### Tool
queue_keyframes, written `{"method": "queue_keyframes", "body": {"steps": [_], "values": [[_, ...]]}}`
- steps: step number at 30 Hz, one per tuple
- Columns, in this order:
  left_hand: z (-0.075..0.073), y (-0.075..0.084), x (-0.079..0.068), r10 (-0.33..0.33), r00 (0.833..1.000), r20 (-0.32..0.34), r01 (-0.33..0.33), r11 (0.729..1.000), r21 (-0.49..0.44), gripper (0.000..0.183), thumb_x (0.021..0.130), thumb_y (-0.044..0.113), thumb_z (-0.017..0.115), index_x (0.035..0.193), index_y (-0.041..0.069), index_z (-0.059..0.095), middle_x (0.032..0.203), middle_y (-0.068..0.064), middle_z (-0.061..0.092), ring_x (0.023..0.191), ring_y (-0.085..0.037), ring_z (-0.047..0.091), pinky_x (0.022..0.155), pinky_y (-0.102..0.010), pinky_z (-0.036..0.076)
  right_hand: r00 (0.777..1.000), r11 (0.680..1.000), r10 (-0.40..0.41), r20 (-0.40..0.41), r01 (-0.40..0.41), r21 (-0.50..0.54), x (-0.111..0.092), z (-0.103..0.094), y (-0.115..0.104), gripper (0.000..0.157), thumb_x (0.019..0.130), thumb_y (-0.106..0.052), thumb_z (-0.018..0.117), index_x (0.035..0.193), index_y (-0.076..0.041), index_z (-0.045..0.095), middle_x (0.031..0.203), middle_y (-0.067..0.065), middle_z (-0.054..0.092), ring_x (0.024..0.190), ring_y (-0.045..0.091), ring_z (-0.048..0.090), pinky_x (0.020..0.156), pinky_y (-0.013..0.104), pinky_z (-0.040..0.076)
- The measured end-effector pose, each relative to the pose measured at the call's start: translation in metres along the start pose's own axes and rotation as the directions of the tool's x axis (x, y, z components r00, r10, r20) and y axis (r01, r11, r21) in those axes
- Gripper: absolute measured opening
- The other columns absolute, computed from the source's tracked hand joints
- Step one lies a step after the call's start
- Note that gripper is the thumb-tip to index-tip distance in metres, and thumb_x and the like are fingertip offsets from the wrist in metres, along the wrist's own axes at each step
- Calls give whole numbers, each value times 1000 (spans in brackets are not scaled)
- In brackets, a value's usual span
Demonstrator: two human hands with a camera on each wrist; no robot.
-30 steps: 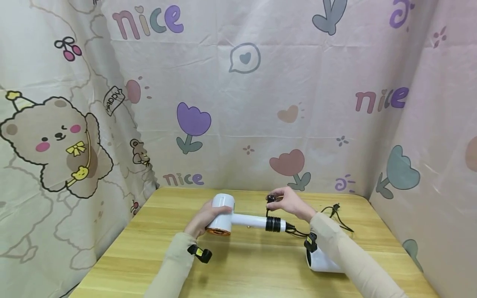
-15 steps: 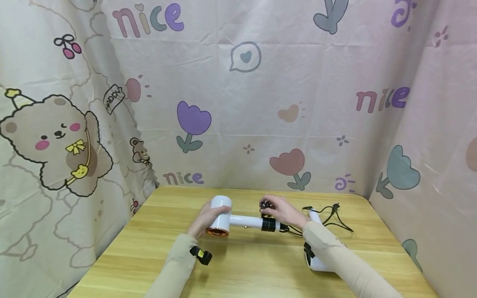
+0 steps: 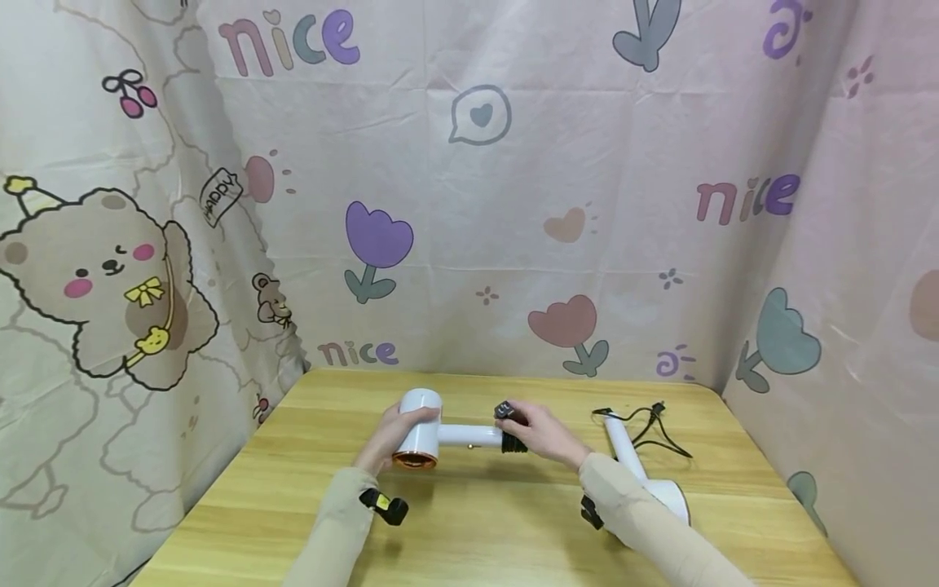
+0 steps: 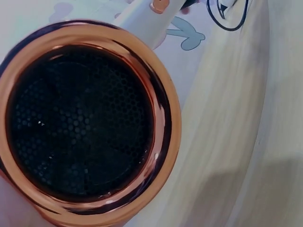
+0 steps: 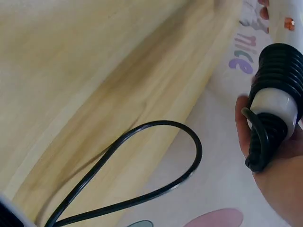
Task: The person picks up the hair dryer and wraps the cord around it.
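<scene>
- The person's left hand (image 3: 389, 436) has its fingers clamped round the barrel of a glossy white plastic hair dryer (image 3: 420, 440), which lies over the middle of the wooden tabletop (image 3: 477, 530).
- The dryer's copper-coloured ring (image 4: 169, 123) faces toward the person, with dark honeycomb mesh inside; its handle runs level to the right.
- Black cable (image 3: 514, 443) is wound in close turns round the handle's far end.
- The right hand (image 3: 541, 430) is at that end, its fingers clamped on a black plug (image 3: 503, 410) just beside the turns.
- A second white plastic hair dryer (image 3: 669, 497) lies on the tabletop beyond the right forearm, partly hidden by the sleeve.
- Near its handle lies a loose black cord (image 3: 669, 444) with a plug.
- Behind hangs pale fabric (image 3: 469, 212) printed with flowers.
</scene>
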State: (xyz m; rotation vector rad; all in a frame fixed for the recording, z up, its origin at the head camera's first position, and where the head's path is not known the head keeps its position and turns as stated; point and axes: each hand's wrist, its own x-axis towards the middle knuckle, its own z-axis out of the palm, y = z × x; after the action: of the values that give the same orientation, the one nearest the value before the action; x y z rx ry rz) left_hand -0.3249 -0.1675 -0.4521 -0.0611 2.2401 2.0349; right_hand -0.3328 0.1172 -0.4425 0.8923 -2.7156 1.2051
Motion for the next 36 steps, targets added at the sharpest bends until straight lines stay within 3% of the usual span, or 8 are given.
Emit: {"method": "queue_keyframes", "body": {"steps": [6, 8, 14, 20, 24, 28, 32, 36], "values": [[-7, -2, 2, -12, 1000, -1, 12, 1000, 16, 79, 78, 44, 77, 138, 4, 43, 107, -19, 63, 85, -27, 65, 69, -41, 61, 998, 990, -62, 19, 64, -124, -1, 16, 2, 52, 79, -35, 81, 119, -12, 57, 100, -1, 69, 83, 7, 61, 76, 26, 53], [-9, -2, 3, -24, 1000, 5, 24, 999, 24, 78, 77, 43, 78, 137, 6, 44, 105, -17, 64, 83, -27, 65, 68, -40, 61, 998, 988, -57, 16, 59, -139, -1, 22, 4, 58, 76, -31, 85, 120, -9, 55, 101, 2, 68, 84, 10, 61, 77, 28, 53], [-14, -6, 8, -67, 997, 46, 65, 996, 60, 81, 76, 39, 79, 141, 8, 42, 102, -16, 65, 79, -26, 67, 67, -40, 61, 998, 996, 59, 10, -58, -66, -1, 41, 6, 62, 75, -28, 85, 121, -1, 52, 102, 8, 66, 92, 19, 62, 81, 37, 54], [-22, -14, 14, -115, 993, 7, 114, 989, 91, 85, 76, 42, 79, 137, 1, 35, 105, -19, 59, 80, -26, 65, 67, -39, 61, 992, 992, 129, -12, -129, 3, 6, 55, 10, 71, 72, -31, 85, 121, -1, 44, 97, 10, 65, 86, 19, 61, 75, 35, 53], [-24, -18, 19, -116, 993, -15, 117, 988, 100, 85, 75, 40, 80, 137, -1, 37, 108, -20, 59, 82, -27, 65, 68, -40, 62, 989, 988, 149, 7, -150, 26, 11, 61, 13, 87, 70, -27, 85, 134, 2, 34, 91, 8, 60, 78, 17, 56, 71, 32, 50], [-24, -20, 24, -103, 994, -35, 107, 986, 130, 83, 74, 40, 81, 134, -2, 42, 106, -20, 60, 81, -27, 65, 67, -39, 61, 978, 978, 209, 7, -210, 14, 13, 64, 13, 105, 68, -29, 86, 146, 1, 22, 97, 10, 59, 77, 17, 56, 70, 33, 50], [-25, -22, 31, -89, 995, -44, 95, 985, 147, 80, 73, 40, 81, 130, -3, 47, 105, -19, 61, 81, -27, 65, 67, -37, 61, 972, 971, 237, 10, -237, 27, 15, 67, 14, 101, 70, -28, 86, 144, 2, 24, 104, 13, 60, 82, 20, 57, 74, 37, 51], [-28, -27, 35, -76, 996, -45, 83, 983, 164, 76, 74, 38, 81, 129, -4, 49, 101, -18, 63, 80, -26, 64, 66, -36, 59, 967, 961, 253, 13, -253, 109, 18, 72, 16, 90, 71, -23, 86, 138, 2, 31, 108, 15, 60, 90, 23, 57, 78, 37, 50]]}}
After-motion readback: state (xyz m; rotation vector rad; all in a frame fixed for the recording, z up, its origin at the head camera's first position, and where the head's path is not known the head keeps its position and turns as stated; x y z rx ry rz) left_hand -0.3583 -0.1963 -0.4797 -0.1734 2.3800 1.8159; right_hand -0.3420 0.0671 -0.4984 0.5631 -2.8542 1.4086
